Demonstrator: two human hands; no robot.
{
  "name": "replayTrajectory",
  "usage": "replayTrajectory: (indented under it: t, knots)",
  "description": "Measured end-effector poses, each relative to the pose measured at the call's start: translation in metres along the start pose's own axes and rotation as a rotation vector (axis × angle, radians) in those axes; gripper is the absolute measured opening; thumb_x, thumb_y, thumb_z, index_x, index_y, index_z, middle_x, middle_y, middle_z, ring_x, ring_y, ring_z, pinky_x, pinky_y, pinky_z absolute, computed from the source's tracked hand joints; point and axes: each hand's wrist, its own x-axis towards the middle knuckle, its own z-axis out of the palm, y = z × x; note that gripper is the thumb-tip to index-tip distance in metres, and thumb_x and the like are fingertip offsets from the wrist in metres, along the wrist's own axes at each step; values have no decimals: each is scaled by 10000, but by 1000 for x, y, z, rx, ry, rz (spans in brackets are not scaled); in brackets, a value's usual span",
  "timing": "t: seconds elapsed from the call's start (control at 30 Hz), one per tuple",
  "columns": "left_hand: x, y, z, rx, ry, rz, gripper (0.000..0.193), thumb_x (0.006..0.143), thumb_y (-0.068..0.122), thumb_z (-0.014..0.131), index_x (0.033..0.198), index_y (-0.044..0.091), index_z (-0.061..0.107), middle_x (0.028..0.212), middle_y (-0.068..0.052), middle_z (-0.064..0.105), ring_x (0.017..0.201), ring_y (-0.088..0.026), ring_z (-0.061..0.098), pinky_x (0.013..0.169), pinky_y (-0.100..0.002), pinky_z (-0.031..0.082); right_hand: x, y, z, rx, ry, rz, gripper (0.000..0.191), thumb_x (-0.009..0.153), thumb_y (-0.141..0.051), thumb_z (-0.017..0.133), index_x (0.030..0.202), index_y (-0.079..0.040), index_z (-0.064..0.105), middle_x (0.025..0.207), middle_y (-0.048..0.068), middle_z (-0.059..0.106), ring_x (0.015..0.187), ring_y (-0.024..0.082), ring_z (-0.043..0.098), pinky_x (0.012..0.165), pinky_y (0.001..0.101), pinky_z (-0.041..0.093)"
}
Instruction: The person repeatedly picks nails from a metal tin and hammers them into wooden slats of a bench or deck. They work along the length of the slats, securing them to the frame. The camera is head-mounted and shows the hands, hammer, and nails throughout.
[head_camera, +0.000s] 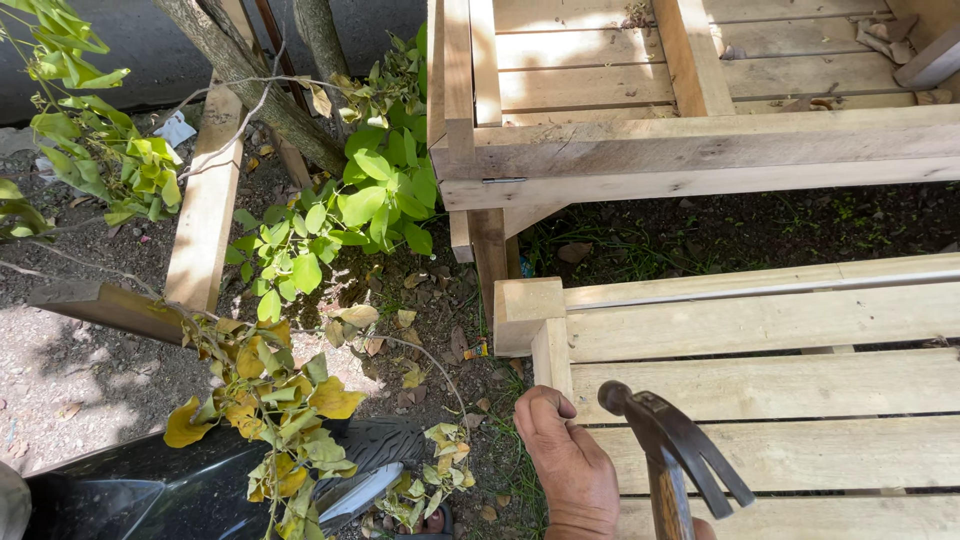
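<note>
A left hand (565, 455) is gripping, fingers curled, the wooden pallet's (760, 380) edge; a claw hammer (670, 445) is rising alongside; its holding hand's fingers cannot be told.

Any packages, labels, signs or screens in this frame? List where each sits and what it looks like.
Small wrapper scrap: on the soil beside the corner post of the near wooden pallet; crumpled, orange and yellow.
White crumpled scrap: on the ground at upper left by the plank; whether it is packaging cannot be told.
No signs or screens.
</note>
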Motion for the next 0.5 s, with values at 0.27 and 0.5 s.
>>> replayTrajectory:
  t: [0.27, 0.5]
  knots:
    - [1, 1, 1, 15, 19, 50, 319, 688, -172, 464, 925, 41, 447, 1047, -130, 462, 1012, -306, 471, 942, -467, 411, 1, 13, 6, -5, -16, -33, 528, 814, -195, 818, 1275, -125, 571, 835, 174, 732, 810, 273, 768, 804, 394, 611]
    - [0, 1, 2, 55, -5, 33, 315, 689, -164, 478, 918, 50, 451, 1042, -120, 463, 1004, -303, 462, 923, -475, 405, -2, -1, 8, -8, -40, -37, 548, 806, -208, 827, 1281, -132, 564, 859, 165, 732, 825, 269, 770, 818, 390, 621]
